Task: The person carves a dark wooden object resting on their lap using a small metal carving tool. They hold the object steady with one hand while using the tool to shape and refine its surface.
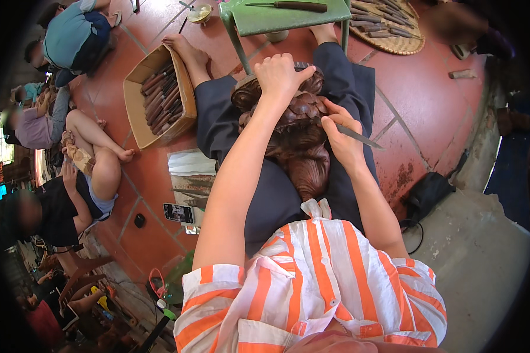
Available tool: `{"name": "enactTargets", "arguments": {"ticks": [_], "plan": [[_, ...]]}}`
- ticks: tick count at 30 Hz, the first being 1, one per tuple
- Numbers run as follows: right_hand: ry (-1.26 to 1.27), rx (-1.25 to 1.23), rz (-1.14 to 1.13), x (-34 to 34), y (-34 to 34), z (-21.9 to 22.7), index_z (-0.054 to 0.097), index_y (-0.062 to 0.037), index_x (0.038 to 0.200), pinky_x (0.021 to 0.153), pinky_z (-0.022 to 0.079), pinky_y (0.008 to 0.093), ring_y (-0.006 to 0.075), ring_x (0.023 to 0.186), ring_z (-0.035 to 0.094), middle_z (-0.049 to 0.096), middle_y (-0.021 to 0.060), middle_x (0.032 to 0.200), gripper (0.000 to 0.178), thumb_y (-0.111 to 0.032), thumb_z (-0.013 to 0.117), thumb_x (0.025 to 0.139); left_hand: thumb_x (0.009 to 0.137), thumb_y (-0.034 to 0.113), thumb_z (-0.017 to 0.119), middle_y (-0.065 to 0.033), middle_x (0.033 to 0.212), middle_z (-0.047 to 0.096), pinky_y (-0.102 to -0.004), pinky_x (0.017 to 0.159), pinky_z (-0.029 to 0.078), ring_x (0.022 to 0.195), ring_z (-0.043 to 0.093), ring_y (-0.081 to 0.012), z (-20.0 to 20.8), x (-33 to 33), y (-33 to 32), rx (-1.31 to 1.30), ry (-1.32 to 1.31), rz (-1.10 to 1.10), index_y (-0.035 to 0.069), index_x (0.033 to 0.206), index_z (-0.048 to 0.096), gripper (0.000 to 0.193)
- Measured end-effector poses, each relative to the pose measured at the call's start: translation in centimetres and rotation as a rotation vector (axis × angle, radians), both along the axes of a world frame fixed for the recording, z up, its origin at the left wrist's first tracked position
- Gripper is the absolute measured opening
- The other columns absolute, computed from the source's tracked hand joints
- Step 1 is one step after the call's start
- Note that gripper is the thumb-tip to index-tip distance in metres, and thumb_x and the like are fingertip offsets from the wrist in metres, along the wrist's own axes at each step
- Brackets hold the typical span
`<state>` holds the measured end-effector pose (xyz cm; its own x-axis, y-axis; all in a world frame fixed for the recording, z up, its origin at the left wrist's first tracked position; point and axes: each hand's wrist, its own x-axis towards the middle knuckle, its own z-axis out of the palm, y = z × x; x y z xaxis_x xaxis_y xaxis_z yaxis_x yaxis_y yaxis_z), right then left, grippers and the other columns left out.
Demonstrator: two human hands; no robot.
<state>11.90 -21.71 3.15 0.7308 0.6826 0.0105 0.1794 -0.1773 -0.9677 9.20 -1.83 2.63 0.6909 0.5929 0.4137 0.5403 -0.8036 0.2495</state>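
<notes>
Left of the carving (300, 141), a box (133, 112) holds many tools (162, 100). Atop the carving's far end, the left hand (280, 75) rests palm down, thumb spread from its fingers, apparently steadying it. The carving itself sits between the wearer's legs (268, 194); scale-like shapes and grooves are already cut, so the work looks well along, though what remains cannot be told. At its right side, the right hand (343, 138) pinches a grey blade (362, 137); contact with the carving is unclear. Beyond, to the carving's right, a tray (417, 46) bears others.

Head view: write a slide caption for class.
Left hand on a dark carved wooden piece, right hand holding a slim metal blade; a cardboard box of wooden-handled tools nearby.
</notes>
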Motion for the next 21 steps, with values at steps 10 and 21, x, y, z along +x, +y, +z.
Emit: {"name": "enactTargets", "arguments": {"ticks": [10,21], "plan": [[-0.064,0.03,0.031,-0.1,-0.1,-0.1,0.069,0.008,0.093,0.099,0.044,0.0361,0.0352,0.117,0.059,0.06,0.0264,0.124,0.02,-0.009,0.063,0.085,0.065,0.055,0.078,-0.0098,0.069,0.067,-0.0425,0.062,0.047,0.069,0.067,-0.0284,-0.3,0.0,-0.1,-0.017,0.013,0.006,0.006,0.069,0.067,0.051],[0.053,-0.004,0.065,0.7,-0.3,0.2,0.07,0.008,0.093,0.098,0.044,0.0336,0.0305,0.119,0.057,0.058,0.0224,0.128,0.023,-0.013,0.064,0.086,0.067,0.058,0.075,-0.0158,0.064,0.066,-0.0422,0.059,0.053,0.063,0.068,-0.0321,-0.2,0.1,0.1,0.005,-0.01,-0.002,0.002,0.068,0.067,0.057]]}}
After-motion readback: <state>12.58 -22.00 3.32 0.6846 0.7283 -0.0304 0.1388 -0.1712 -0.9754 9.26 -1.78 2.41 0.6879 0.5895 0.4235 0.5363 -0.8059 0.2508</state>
